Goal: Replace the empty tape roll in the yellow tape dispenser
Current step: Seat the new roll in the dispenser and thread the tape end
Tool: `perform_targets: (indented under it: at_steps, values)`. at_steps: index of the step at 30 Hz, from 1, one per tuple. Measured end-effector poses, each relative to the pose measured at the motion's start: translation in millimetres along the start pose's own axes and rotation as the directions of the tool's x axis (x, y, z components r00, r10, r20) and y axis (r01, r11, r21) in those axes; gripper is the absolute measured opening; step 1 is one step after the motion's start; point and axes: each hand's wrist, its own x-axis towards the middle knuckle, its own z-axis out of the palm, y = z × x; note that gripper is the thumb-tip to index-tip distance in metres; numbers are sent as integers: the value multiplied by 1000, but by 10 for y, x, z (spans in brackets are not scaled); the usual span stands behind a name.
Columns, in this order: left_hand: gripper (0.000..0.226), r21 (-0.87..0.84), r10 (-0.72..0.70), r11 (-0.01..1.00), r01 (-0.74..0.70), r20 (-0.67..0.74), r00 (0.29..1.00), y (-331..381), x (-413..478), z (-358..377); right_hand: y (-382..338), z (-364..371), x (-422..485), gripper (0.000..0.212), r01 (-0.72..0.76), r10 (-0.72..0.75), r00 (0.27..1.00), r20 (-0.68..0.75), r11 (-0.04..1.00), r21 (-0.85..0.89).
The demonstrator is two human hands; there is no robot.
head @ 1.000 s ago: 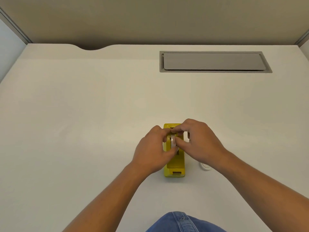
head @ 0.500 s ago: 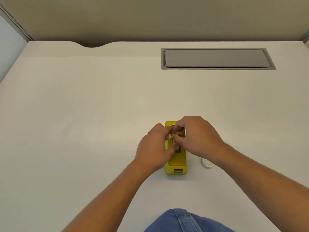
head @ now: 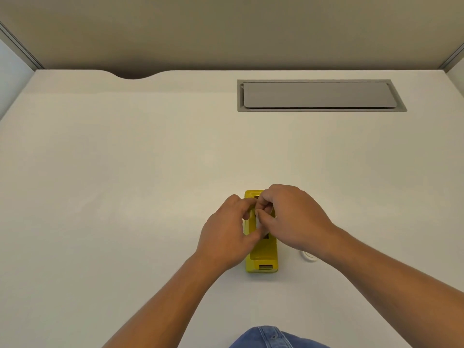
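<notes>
The tape roll (head: pixel 257 222) now sits lower in the yellow dispenser (head: pixel 262 254), pinched between the left hand (head: pixel 227 237) and right hand (head: pixel 295 217), all fingers closed on it.

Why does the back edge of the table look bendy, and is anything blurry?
Head view: the wide-angle lens bows the table edges; lighting is soft and even, no glare; both hands look slightly soft, and their fingers hide most of the tape roll in the yellow dispenser.

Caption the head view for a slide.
Both hands, left and right, seat a tape roll in the yellow dispenser on a white table.
</notes>
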Motion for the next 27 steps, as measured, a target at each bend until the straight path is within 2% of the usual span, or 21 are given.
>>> perform_targets:
  at_steps: [5, 10, 15, 20, 24, 27]
  values:
    - [57, -10, 28, 1000, -28, 54, 998, -20, -48, 8, 3, -22, -47, 13, -5, 5, 1000, 11, 1000, 13]
    - [41, 8, 10, 1000, -11, 15, 1000, -33, -45, 0, -18, -28, -115, 14, -1, 1, 1000, 27, 1000, 15]
    - [42, 14, 19, 1000, -19, 19, 1000, 15, -64, -30, -41, -32, -185, 13, -9, 8, 1000, 22, 1000, 24]
    - [87, 46, 18, 999, -24, 122, 992, 43, -133, -64, -54, -35, -238, 12, -25, 25, 999, 28, 999, 20]
    - [126, 180, 43, 980, -81, 207, 977, 4, -228, -58, -74, -35, -281, 14, -31, 31, 999, 23, 999, 10]
    - [132, 268, 13, 961, -68, 200, 980, -28, -271, -5, -81, -20, -306, 14, -39, 39, 999, 19, 999, 17]
